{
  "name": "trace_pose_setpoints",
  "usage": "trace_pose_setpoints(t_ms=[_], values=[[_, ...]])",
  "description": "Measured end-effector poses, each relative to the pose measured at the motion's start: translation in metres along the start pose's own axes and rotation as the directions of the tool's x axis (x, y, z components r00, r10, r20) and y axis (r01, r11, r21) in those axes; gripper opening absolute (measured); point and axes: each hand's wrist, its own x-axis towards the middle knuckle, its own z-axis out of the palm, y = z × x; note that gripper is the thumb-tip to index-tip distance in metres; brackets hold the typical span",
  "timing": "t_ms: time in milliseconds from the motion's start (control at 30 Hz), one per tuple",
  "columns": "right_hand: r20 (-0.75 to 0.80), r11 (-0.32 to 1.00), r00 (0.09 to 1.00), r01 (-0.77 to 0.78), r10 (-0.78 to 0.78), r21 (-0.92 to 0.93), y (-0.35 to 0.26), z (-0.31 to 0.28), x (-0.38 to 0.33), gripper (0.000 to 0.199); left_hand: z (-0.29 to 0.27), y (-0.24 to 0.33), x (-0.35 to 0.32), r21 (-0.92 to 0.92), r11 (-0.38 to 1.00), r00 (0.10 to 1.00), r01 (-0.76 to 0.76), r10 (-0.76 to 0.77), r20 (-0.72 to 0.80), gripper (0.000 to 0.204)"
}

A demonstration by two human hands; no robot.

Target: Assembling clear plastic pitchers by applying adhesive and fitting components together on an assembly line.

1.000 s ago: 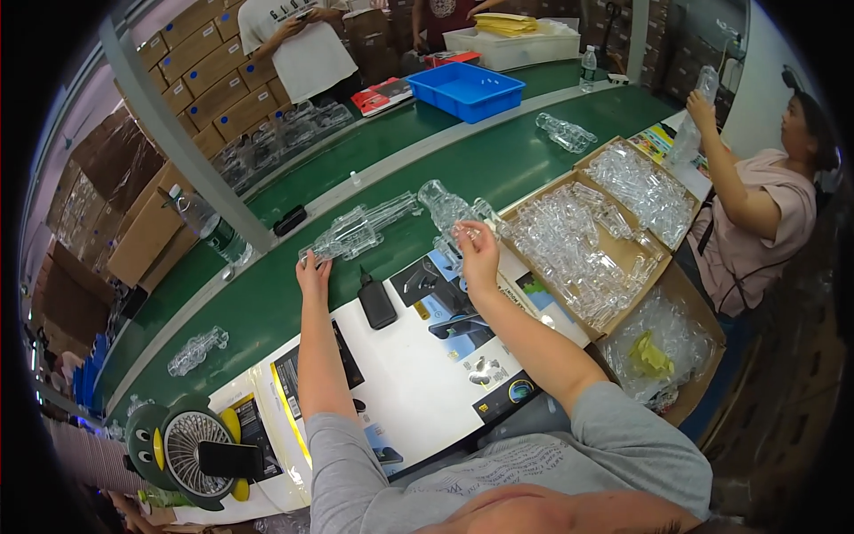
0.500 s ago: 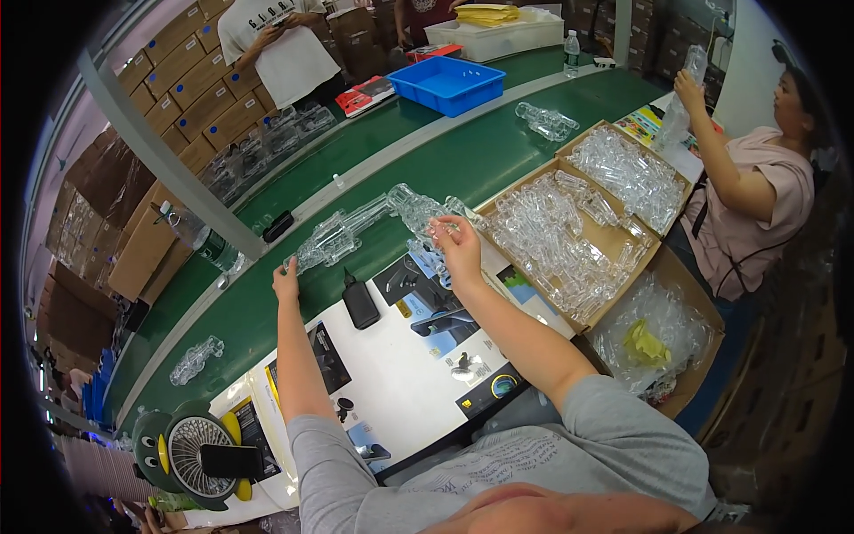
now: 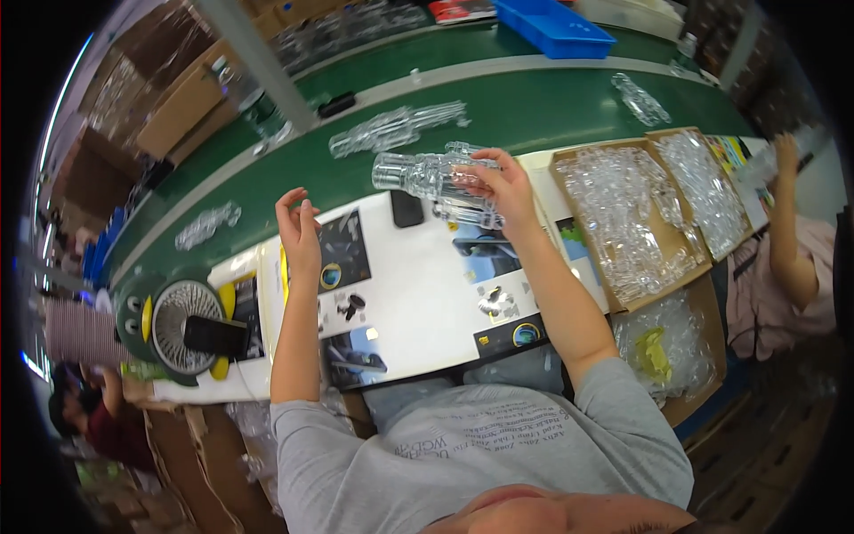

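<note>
Right hand fingers grip one clear plastic tray above the surface, left hand open and empty, cardboard box still heaped with trays.

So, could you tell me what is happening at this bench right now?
A person's right hand holds a clear moulded plastic piece above the white work surface beside the green conveyor belt. The left hand hovers open, empty. More clear pieces fill the cardboard boxes to the right.
</note>
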Motion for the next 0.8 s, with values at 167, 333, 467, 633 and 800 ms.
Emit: trace_pose_setpoints(t_ms=[167, 333, 467, 633, 800], values=[[0.269, 0.98, 0.946, -0.152, 0.183, -0.129, 0.001, 0.015, -0.014, 0.02, -0.054, 0.032, -0.042, 0.0, 0.999, 0.996, -0.054, 0.054, -0.066, 0.022], [-0.002, 0.973, 0.988, -0.149, 0.151, -0.177, 0.002, 0.022, -0.013, 0.027, -0.11, 0.053, -0.101, 0.165, 0.984, 0.971, -0.059, 0.095, -0.22, 0.018], [-0.002, 0.981, 1.0, -0.005, 0.005, -0.192, -0.014, -0.002, -0.013, 0.039, -0.157, 0.076, -0.14, 0.22, 0.975, 0.955, 0.032, 0.035, -0.293, 0.016], [-0.103, 0.964, 0.991, 0.062, -0.091, -0.257, -0.008, -0.022, -0.043, 0.042, -0.222, 0.072, -0.198, 0.305, 0.882, 0.899, 0.359, -0.239, -0.366, 0.028], [-0.149, 0.968, 0.987, 0.026, -0.064, -0.249, 0.006, -0.053, -0.058, 0.043, -0.255, 0.063, -0.243, 0.478, 0.549, 0.695, 0.686, -0.689, -0.206, 0.029]])
